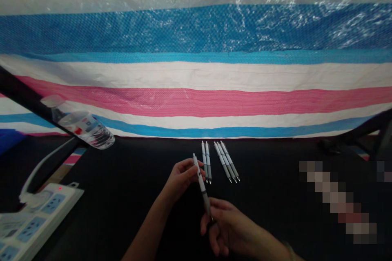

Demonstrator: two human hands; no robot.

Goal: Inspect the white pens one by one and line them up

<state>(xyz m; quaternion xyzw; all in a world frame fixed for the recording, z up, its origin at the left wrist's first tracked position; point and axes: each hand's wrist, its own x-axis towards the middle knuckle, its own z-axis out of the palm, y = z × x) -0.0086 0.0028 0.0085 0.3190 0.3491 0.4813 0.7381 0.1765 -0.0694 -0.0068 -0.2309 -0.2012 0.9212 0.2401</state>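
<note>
A white pen with a grey grip (201, 183) slants between my two hands over the black table. My left hand (183, 177) pinches its upper, clicker end. Around the grey lower end, the thumb and fingers of my right hand (222, 222) are closed; the tip is partly hidden there. Just behind my left fingertips lie two similar pens (208, 163) side by side, tips toward me. To their right, three more white and grey pens (227, 162) rest slanted next to each other.
A clear plastic bottle (88, 129) leans at the left. A white power strip (45, 216) with a cable and a red light sits at the near left. Striped sheeting (196, 102) hangs behind the black table (116, 195). A blurred patch covers the right side.
</note>
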